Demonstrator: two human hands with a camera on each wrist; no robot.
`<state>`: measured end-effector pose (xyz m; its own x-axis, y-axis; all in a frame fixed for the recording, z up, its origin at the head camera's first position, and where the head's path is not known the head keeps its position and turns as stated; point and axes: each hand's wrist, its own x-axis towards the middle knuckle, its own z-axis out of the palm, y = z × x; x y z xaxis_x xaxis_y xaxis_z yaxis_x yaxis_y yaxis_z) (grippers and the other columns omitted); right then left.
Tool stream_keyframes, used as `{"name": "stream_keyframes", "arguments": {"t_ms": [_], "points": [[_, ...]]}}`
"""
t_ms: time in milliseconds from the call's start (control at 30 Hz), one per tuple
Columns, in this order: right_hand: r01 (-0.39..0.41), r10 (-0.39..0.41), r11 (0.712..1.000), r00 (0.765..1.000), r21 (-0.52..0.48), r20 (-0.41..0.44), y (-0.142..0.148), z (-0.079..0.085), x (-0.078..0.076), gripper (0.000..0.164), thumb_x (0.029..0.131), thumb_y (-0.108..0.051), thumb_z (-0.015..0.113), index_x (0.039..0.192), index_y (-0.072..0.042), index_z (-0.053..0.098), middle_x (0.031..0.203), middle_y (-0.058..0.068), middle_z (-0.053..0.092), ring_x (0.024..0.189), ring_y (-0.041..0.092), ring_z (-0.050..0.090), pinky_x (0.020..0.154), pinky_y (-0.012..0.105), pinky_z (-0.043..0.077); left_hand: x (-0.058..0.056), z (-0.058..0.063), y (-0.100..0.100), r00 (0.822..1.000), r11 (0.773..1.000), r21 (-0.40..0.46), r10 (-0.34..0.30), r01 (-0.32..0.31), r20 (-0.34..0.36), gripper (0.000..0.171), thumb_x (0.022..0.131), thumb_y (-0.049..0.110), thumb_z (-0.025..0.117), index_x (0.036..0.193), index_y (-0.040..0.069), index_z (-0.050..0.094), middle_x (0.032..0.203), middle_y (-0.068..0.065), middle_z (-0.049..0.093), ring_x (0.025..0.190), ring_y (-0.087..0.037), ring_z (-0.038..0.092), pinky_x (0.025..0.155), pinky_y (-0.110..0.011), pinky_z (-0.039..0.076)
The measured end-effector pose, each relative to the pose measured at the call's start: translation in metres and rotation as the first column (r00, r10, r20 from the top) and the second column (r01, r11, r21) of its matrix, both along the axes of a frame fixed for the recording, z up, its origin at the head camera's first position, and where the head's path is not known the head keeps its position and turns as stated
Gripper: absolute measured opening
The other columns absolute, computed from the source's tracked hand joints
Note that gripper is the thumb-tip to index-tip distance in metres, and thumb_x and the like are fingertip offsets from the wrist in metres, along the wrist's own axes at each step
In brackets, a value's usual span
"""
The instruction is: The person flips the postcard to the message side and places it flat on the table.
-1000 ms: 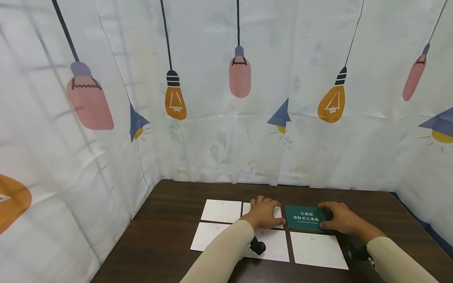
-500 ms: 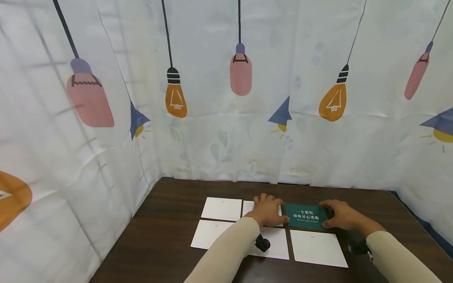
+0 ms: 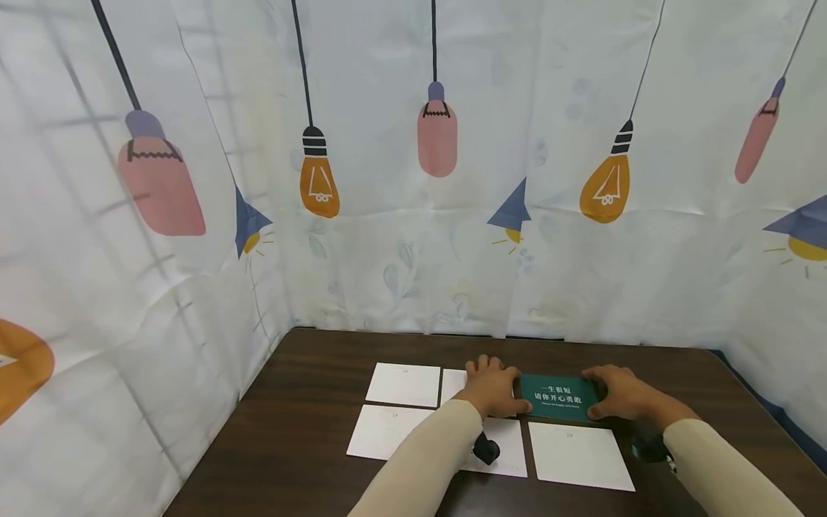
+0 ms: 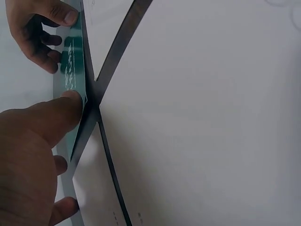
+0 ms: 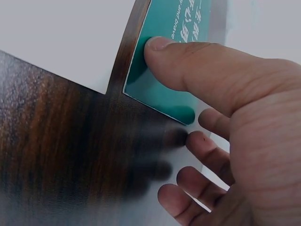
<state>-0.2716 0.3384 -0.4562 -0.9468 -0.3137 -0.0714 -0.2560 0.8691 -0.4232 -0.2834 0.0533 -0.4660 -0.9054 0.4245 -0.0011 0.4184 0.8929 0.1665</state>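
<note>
A green card (image 3: pixel 558 397) with white printed lettering lies at the right end of the back row on the table. At its left end is my left hand (image 3: pixel 489 388); the thumb (image 4: pixel 70 106) touches the card's near left corner, while the other fingers spread over a white card (image 3: pixel 450 384) beside it. My right hand (image 3: pixel 623 395) holds the green card's right end. In the right wrist view its thumb (image 5: pixel 169 61) lies on the card near the corner, and the outer fingers (image 5: pixel 176 200) hang loosely curled past the edge.
More white cards form two rows: one at back left (image 3: pixel 403 384), then front left (image 3: pixel 381 431), front middle (image 3: pixel 510 441) and front right (image 3: pixel 578 456). Narrow gaps separate them. The dark wood table (image 3: pixel 291 431) backs onto a white curtain (image 3: pixel 388 273) with printed lamps.
My left hand has shifted slightly right, bringing its thumb onto the green card's left end. The right hand and the cards have stayed nearly still.
</note>
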Motion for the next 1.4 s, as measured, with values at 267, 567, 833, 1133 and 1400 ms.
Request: {"name": "stream_keyframes", "arguments": {"t_ms": [267, 567, 833, 1133, 1400], "points": [[0.004, -0.004, 0.998, 1.0, 0.056, 0.0, -0.002, 0.005, -0.006, 0.081, 0.074, -0.031, 0.091, 0.136, 0.008, 0.056, 0.133, 0.035, 0.051, 0.119, 0.057, 0.043, 0.09, 0.069, 0.041, -0.008, -0.009, 0.002, 1.0, 0.999, -0.028, 0.017, -0.017, -0.011, 0.067, 0.084, 0.071, 0.069, 0.142, 0.038, 0.059, 0.129, 0.001, 0.051, 0.114, -0.018, 0.038, 0.093, -0.043, 0.028], [0.026, -0.027, 0.999, 0.999, 0.037, 0.017, -0.001, 0.005, -0.011, 0.082, 0.073, -0.033, 0.093, 0.135, 0.006, 0.056, 0.129, 0.03, 0.053, 0.119, 0.055, 0.043, 0.092, 0.07, 0.04, -0.004, -0.004, -0.001, 0.999, 0.999, 0.013, 0.037, -0.036, -0.007, 0.068, 0.083, 0.069, 0.072, 0.141, 0.036, 0.06, 0.13, 0.002, 0.051, 0.115, -0.018, 0.038, 0.093, -0.042, 0.028], [0.048, -0.048, 0.999, 0.999, -0.016, 0.021, 0.001, -0.002, -0.009, 0.083, 0.069, -0.03, 0.096, 0.131, 0.004, 0.053, 0.122, 0.023, 0.061, 0.115, 0.049, 0.047, 0.094, 0.071, 0.037, -0.001, -0.006, -0.002, 0.999, 0.998, 0.04, 0.04, -0.041, 0.008, 0.073, 0.08, 0.068, 0.076, 0.142, 0.033, 0.06, 0.129, 0.001, 0.052, 0.114, -0.018, 0.039, 0.091, -0.041, 0.028], [0.07, -0.068, 0.994, 0.997, -0.084, 0.032, 0.004, -0.006, -0.003, 0.089, 0.07, -0.029, 0.095, 0.137, 0.002, 0.044, 0.115, 0.019, 0.061, 0.104, 0.038, 0.057, 0.086, 0.062, 0.048, -0.003, -0.009, 0.002, 0.999, 0.994, 0.103, 0.032, -0.033, 0.009, 0.074, 0.077, 0.062, 0.082, 0.14, 0.03, 0.061, 0.128, 0.0, 0.052, 0.119, -0.019, 0.038, 0.092, -0.041, 0.028], [0.042, -0.047, 0.984, 0.999, -0.172, -0.026, 0.007, -0.009, 0.003, 0.072, 0.084, -0.02, 0.085, 0.138, 0.001, 0.04, 0.096, 0.007, 0.055, 0.082, 0.022, 0.053, 0.067, 0.039, 0.044, -0.003, -0.009, 0.001, 1.0, 0.976, 0.219, 0.009, -0.002, -0.029, 0.07, 0.078, 0.051, 0.087, 0.138, 0.025, 0.06, 0.13, 0.008, 0.06, 0.123, -0.017, 0.042, 0.097, -0.043, 0.028]]}}
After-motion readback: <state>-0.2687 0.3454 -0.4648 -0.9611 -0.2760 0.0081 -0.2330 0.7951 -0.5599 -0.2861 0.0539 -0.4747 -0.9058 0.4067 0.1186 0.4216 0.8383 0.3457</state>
